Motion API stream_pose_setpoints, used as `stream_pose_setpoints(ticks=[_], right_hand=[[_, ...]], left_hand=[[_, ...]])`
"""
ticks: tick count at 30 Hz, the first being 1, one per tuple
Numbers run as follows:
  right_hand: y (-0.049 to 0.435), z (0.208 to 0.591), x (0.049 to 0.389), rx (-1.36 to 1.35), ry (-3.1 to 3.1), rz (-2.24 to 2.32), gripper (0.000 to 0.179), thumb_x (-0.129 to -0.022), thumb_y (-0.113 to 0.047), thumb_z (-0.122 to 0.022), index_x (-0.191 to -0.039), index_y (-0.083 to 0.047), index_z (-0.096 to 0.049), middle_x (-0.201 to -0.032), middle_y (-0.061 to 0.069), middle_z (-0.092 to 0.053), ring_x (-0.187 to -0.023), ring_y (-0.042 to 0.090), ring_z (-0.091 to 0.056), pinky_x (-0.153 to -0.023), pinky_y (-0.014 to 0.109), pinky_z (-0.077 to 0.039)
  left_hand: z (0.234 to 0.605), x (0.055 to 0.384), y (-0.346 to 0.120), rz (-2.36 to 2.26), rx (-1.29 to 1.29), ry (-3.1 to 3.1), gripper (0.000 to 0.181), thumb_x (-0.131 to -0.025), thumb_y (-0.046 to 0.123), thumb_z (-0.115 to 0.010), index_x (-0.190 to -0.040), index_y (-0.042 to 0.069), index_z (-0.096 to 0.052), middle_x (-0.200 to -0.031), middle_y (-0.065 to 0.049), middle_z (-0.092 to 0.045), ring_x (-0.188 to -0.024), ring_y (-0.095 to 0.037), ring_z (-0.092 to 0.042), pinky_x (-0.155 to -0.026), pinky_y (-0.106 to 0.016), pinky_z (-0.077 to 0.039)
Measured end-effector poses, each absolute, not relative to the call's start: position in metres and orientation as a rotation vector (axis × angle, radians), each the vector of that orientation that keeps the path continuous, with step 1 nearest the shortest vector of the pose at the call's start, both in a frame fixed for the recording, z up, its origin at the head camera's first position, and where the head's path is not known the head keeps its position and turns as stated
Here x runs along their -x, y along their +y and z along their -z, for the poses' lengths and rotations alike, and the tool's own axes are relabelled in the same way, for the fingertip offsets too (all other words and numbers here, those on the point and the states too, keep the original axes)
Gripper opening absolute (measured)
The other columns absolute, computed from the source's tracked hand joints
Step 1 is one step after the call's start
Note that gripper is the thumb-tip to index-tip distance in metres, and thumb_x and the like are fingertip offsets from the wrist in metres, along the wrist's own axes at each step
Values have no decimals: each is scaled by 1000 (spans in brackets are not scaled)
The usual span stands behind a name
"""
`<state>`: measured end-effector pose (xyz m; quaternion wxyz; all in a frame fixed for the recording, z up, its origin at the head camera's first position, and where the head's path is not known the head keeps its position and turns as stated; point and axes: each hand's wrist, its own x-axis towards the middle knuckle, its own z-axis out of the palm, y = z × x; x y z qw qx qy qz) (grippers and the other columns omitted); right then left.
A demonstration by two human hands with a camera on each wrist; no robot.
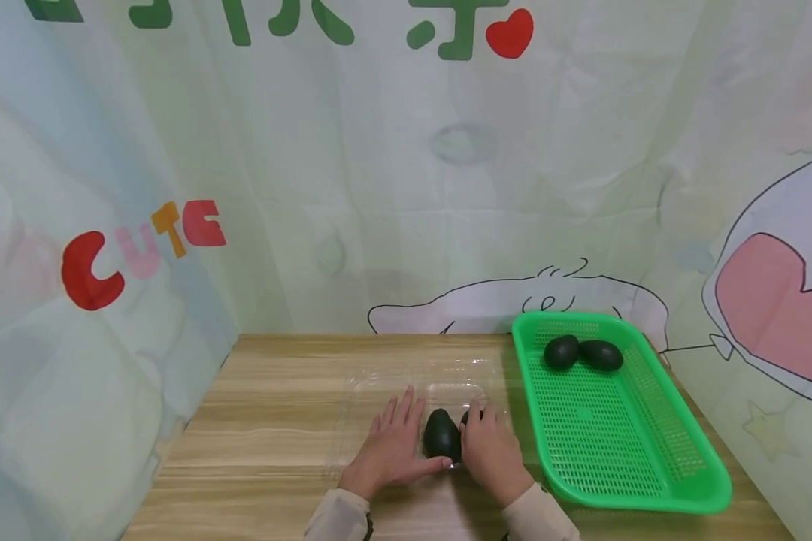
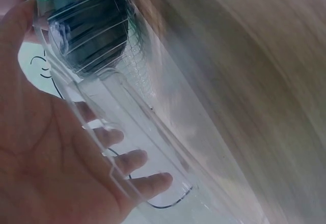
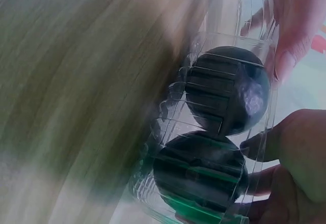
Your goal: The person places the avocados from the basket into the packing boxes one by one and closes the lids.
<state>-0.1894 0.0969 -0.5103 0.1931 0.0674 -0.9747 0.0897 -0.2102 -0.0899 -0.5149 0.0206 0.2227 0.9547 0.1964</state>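
A clear plastic container (image 1: 352, 409) lies on the table, its ribbed side facing both wrist views. In its right part are two dark avocados. One avocado (image 1: 441, 434) stands between the hands; the other avocado (image 3: 196, 175) is mostly covered by the right hand in the head view. My left hand (image 1: 395, 443) lies spread over the container's left part, fingers straight and reaching inside, thumb stretched toward the near rim by the first avocado. My right hand (image 1: 492, 451) holds the second avocado, fingers curved over it inside the rim.
To the right, a green perforated basket (image 1: 585, 451) sits at an angle on the wooden table (image 1: 257, 421), with two more dark avocados (image 1: 582, 354) at its far end. A printed curtain (image 1: 311, 188) hangs behind the table and along both sides.
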Motion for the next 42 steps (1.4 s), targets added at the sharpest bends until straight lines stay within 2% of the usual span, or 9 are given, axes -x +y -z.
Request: stream_pose_setpoints(ticks=[9, 18, 22, 25, 30, 32, 39, 42], right_hand=[[100, 502, 187, -217, -2614, -133, 33, -85, -21, -79, -102, 4, -68, -81, 16, -62, -70, 30, -61, -47, 42, -53], [111, 492, 180, -316, -2552, -146, 34, -82, -20, -82, -105, 1, -70, -86, 14, -65, -73, 30, -62, -52, 41, -55], [116, 478, 179, -308, -2572, -222, 41, -83, -22, -82, -114, 0, -67, -96, 16, -67, -82, 33, -64, -64, 44, -57], [123, 466, 181, -284, -2587, -318, 54, -85, -24, -80, -128, 3, -62, -109, 21, -66, -95, 37, -64, -72, 48, -58], [146, 447, 190, -249, -2554, -453, 70, -86, -25, -78, -142, 7, -50, -120, 29, -59, -102, 44, -61, -73, 53, -57], [158, 440, 194, -216, -2565, -449, 75, -86, -28, -78, -146, 5, -47, -124, 30, -58, -104, 46, -60, -69, 54, -56], [208, 422, 216, -152, -2699, -348, 86, -89, -42, -75, -154, 0, -38, -138, 32, -51, -118, 55, -52, -83, 64, -52], [227, 415, 225, -137, -2777, -268, 89, -90, -50, -70, -156, -2, -35, -143, 33, -48, -123, 57, -50, -82, 67, -51]], left_hand=[[514, 209, -90, -618, -688, 2955, 113, -80, 77, -63, -160, 4, -27, -168, -21, -17, -148, -51, -24, -109, -73, -31], [513, 208, -93, -638, -666, 2934, 115, -80, 79, -61, -161, 5, -25, -168, -20, -15, -149, -51, -22, -110, -74, -29], [512, 208, -94, -637, -653, 2932, 116, -80, 80, -61, -161, 6, -24, -169, -20, -14, -150, -50, -20, -111, -74, -27], [512, 208, -94, -642, -653, 2932, 116, -80, 80, -61, -161, 6, -24, -169, -20, -14, -150, -50, -20, -111, -74, -28], [513, 209, -94, -654, -654, 2933, 116, -79, 81, -61, -161, 7, -25, -169, -19, -15, -150, -50, -21, -112, -73, -27], [514, 209, -94, -659, -664, 2935, 116, -79, 80, -62, -161, 6, -25, -169, -20, -15, -150, -50, -21, -112, -74, -26], [513, 208, -92, -647, -684, 2934, 115, -80, 78, -63, -160, 5, -25, -168, -21, -15, -150, -50, -21, -111, -75, -25], [512, 208, -92, -658, -685, 2931, 114, -80, 77, -64, -160, 5, -26, -168, -21, -16, -150, -51, -21, -110, -76, -26]])
